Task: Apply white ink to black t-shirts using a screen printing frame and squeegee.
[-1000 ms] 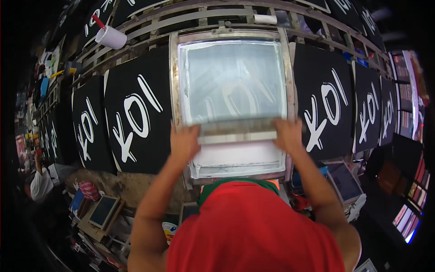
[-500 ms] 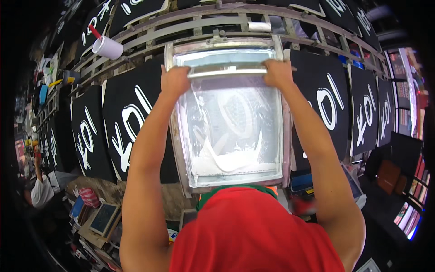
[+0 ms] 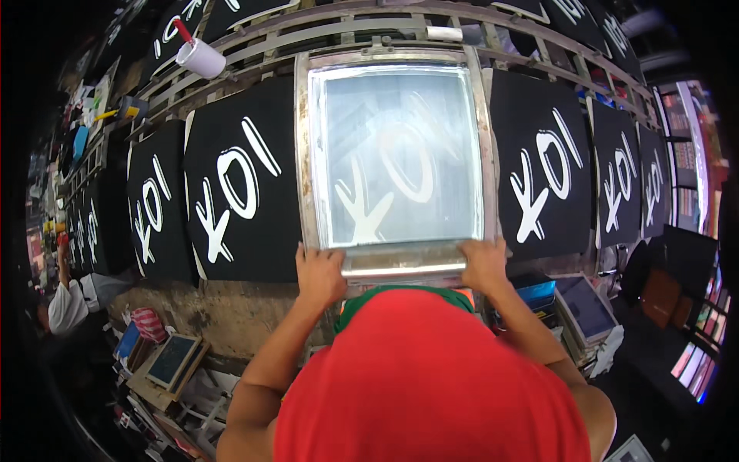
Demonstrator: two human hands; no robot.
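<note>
A screen printing frame (image 3: 486,154) lies in the centre, with white lettering showing through its pale, thinly coated mesh (image 3: 396,115). A long squeegee (image 3: 402,260) rests across the frame's near end. My left hand (image 3: 319,273) is closed round the squeegee's left end, and my right hand (image 3: 485,268) is closed round its right end. Black panels with white brush lettering (image 3: 273,100) (image 3: 519,96) lie on both sides of the frame.
Metal rails (image 3: 354,25) run behind, holding a white cup (image 3: 202,60) with a red handle sticking out. Stacked screens (image 3: 585,308) and more small frames (image 3: 169,362) sit low on either side. At far left is a co-worker in a white top (image 3: 65,308).
The squeegee and both hands went up to the frame's far end half a second ago and are now down at its near end. The pooled white ink has left the middle of the mesh.
</note>
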